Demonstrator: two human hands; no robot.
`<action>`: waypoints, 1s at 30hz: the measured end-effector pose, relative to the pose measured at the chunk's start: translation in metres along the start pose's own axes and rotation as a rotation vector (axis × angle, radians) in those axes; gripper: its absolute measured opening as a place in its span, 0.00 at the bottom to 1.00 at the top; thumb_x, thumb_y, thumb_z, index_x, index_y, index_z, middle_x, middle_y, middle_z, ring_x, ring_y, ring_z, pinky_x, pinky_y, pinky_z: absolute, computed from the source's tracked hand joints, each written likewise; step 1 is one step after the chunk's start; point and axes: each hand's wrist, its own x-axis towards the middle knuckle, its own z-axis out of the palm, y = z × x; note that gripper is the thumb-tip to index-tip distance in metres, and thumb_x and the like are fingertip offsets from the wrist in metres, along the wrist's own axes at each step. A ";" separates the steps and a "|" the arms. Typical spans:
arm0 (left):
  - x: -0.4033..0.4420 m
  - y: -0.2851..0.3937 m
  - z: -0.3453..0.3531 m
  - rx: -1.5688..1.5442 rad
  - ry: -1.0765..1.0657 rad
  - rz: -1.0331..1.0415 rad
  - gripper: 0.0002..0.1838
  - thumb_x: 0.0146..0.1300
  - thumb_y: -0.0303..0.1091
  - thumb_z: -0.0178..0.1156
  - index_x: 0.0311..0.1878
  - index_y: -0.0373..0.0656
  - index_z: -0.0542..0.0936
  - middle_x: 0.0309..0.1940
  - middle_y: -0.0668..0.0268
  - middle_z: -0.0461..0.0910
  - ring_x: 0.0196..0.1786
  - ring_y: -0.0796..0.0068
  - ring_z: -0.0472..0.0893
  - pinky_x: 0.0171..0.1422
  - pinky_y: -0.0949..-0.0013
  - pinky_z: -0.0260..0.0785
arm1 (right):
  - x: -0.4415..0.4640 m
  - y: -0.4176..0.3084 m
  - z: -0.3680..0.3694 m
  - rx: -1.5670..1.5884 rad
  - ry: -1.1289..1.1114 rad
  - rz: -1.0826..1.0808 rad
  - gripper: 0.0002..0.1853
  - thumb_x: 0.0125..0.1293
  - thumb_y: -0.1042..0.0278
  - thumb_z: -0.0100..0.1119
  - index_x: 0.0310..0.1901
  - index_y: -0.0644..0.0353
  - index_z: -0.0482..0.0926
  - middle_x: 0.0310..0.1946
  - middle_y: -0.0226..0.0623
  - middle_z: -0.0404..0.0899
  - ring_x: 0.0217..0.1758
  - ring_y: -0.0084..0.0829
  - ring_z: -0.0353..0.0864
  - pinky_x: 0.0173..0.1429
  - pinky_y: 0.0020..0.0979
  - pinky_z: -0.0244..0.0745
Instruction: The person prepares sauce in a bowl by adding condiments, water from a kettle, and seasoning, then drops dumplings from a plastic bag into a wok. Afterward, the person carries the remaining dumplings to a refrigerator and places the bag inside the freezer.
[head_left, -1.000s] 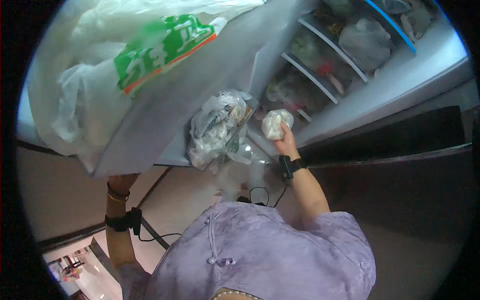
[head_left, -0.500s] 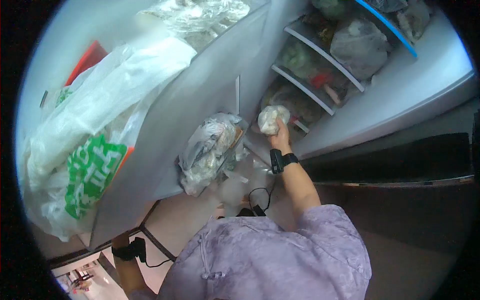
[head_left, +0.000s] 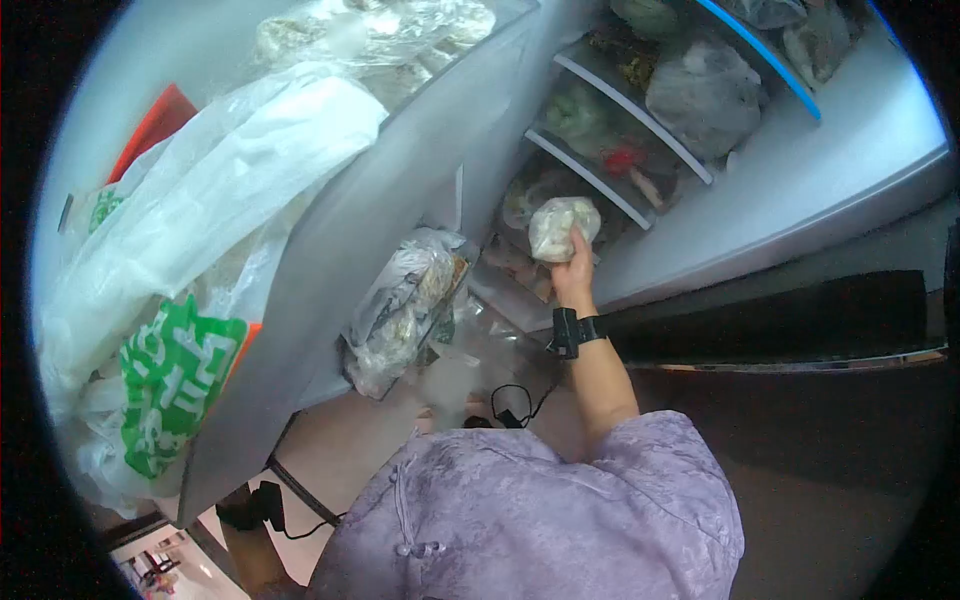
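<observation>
My right hand (head_left: 572,272) is closed on a white plastic-wrapped bundle (head_left: 563,228), holding it in front of the lowest shelf of an open fridge. What is inside the wrap I cannot make out. My left hand (head_left: 240,506) is low at the left, by the bottom edge of the open fridge door (head_left: 330,225); its fingers are hidden. Left of the bundle, a large clear bag of food (head_left: 400,310) sits in a lower bin on the door.
Shelves with white edges (head_left: 632,115) hold several bagged foods. A blue-edged shelf (head_left: 765,50) lies higher up. In the door hangs a white bag with green print (head_left: 185,385). A black cable (head_left: 515,400) loops near my feet. A dark panel (head_left: 780,325) lies at the right.
My right hand has drawn the white bundle slightly right and away from the shelf, and more of the lower fridge shows behind it. The view has shifted a little.
</observation>
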 end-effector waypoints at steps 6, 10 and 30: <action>-0.004 -0.001 -0.002 0.002 -0.005 -0.007 0.26 0.50 0.46 0.62 0.50 0.44 0.69 0.45 0.59 0.74 0.44 0.62 0.76 0.48 0.58 0.69 | 0.043 -0.058 0.066 -0.013 -0.168 -0.243 0.23 0.61 0.62 0.49 0.57 0.62 0.61 0.54 0.38 0.66 0.55 0.36 0.67 0.58 0.37 0.64; -0.002 0.001 -0.001 0.002 -0.007 -0.010 0.26 0.50 0.46 0.62 0.50 0.44 0.69 0.45 0.59 0.74 0.44 0.62 0.76 0.48 0.58 0.69 | 0.112 -0.097 0.094 -0.586 -0.096 -0.605 0.18 0.60 0.65 0.49 0.51 0.63 0.67 0.48 0.39 0.71 0.51 0.36 0.70 0.54 0.33 0.66; -0.010 -0.005 0.005 0.000 -0.007 -0.004 0.26 0.50 0.45 0.62 0.50 0.44 0.69 0.46 0.59 0.74 0.44 0.62 0.76 0.47 0.58 0.69 | 0.184 -0.130 0.078 -1.541 0.307 -0.653 0.41 0.48 0.37 0.54 0.53 0.67 0.67 0.51 0.50 0.69 0.54 0.44 0.68 0.57 0.34 0.61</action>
